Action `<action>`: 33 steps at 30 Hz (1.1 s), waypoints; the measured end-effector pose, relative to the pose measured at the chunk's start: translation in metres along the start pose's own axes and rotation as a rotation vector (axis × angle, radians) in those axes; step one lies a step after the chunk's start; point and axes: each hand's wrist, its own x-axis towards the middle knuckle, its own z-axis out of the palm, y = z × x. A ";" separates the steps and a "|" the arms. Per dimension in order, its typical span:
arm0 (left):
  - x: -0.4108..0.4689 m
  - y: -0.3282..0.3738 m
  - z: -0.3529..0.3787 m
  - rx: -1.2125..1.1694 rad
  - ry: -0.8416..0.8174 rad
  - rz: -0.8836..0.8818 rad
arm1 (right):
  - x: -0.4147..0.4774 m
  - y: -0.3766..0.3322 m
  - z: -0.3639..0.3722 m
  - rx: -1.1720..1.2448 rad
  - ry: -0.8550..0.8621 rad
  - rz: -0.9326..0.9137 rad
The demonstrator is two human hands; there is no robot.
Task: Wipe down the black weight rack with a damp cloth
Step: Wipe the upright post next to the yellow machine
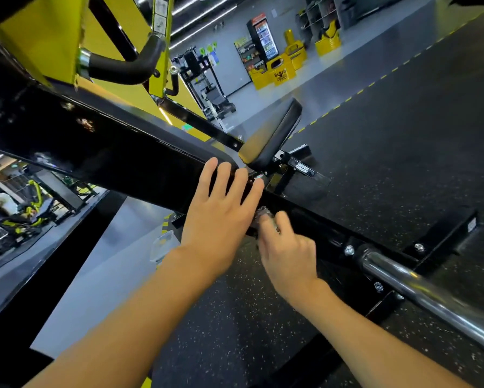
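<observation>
The black weight rack runs as a glossy beam from upper left to lower right across the view. My left hand lies flat on the beam with straight, spread fingers. Just below it, my right hand grips a small bunched grey cloth and presses it against the beam's lower black bar. Only a bit of the cloth shows between the two hands; the rest is hidden in my fingers.
A chrome weight peg sticks out at lower right. A black padded seat stands just beyond my left hand. Yellow machine frame with a black foam handle rises at upper left. Speckled rubber floor spreads right.
</observation>
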 end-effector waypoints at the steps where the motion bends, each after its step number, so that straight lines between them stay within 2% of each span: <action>1: 0.001 0.001 0.001 -0.008 0.006 -0.004 | 0.006 0.008 -0.002 0.031 -0.013 0.184; 3: 0.001 0.000 0.003 -0.016 0.013 -0.013 | 0.021 0.005 -0.004 0.140 0.047 0.731; 4: 0.002 0.000 0.004 -0.014 0.019 -0.017 | 0.023 -0.004 -0.003 0.139 0.040 0.838; 5: 0.002 0.001 0.005 -0.013 0.030 -0.015 | 0.024 -0.017 -0.004 0.120 0.041 0.740; 8: 0.002 0.001 0.004 -0.022 0.058 -0.010 | 0.011 -0.028 0.002 0.066 0.012 0.150; 9: 0.002 0.001 0.003 -0.023 0.049 -0.010 | 0.013 -0.017 0.003 0.051 0.027 0.138; 10: 0.003 0.002 0.003 -0.020 0.040 -0.015 | 0.014 -0.009 0.004 0.070 0.036 0.271; 12: 0.003 0.004 0.003 -0.028 0.033 -0.034 | 0.015 -0.005 0.001 0.148 0.091 0.672; 13: 0.004 0.005 0.002 -0.039 0.032 -0.032 | 0.011 -0.007 0.001 0.150 0.071 0.724; 14: 0.004 0.005 0.001 -0.048 0.026 -0.022 | 0.005 -0.010 0.000 0.136 0.041 0.632; 16: 0.004 0.005 -0.001 -0.039 -0.018 -0.011 | -0.010 -0.003 0.001 0.057 -0.017 0.222; 17: 0.004 0.005 -0.003 -0.023 -0.053 -0.013 | -0.011 0.012 0.002 0.015 -0.018 0.084; 18: 0.005 0.005 -0.008 -0.009 -0.087 -0.023 | -0.008 0.024 0.002 0.007 -0.029 0.090; 21: 0.007 0.017 -0.020 -0.012 -0.165 -0.016 | -0.003 0.027 0.001 0.102 0.006 0.624; 22: 0.008 0.026 -0.019 -0.030 -0.159 0.035 | -0.008 0.020 0.002 0.099 -0.020 0.635; 23: 0.010 0.035 -0.018 -0.043 -0.164 0.081 | -0.014 0.012 0.002 0.096 -0.056 0.496; 25: 0.013 0.050 -0.014 -0.090 -0.176 0.114 | -0.028 0.018 0.002 0.045 -0.089 0.074; 26: 0.013 0.054 -0.009 -0.116 -0.152 0.104 | -0.026 0.033 0.004 0.028 -0.070 -0.010; 27: 0.013 0.056 -0.003 -0.138 -0.117 0.095 | -0.020 0.046 0.005 0.016 -0.052 0.040; 29: 0.014 0.057 0.007 -0.153 -0.059 0.068 | -0.011 0.058 0.008 0.024 0.027 0.346; 30: 0.014 0.058 0.009 -0.148 -0.034 0.063 | -0.014 0.059 0.009 0.011 0.039 0.433; 31: 0.014 0.059 0.010 -0.145 -0.026 0.059 | -0.023 0.058 0.011 -0.010 0.013 0.420; 33: 0.014 0.062 0.010 -0.161 -0.012 0.059 | -0.051 0.058 0.013 -0.079 -0.065 0.186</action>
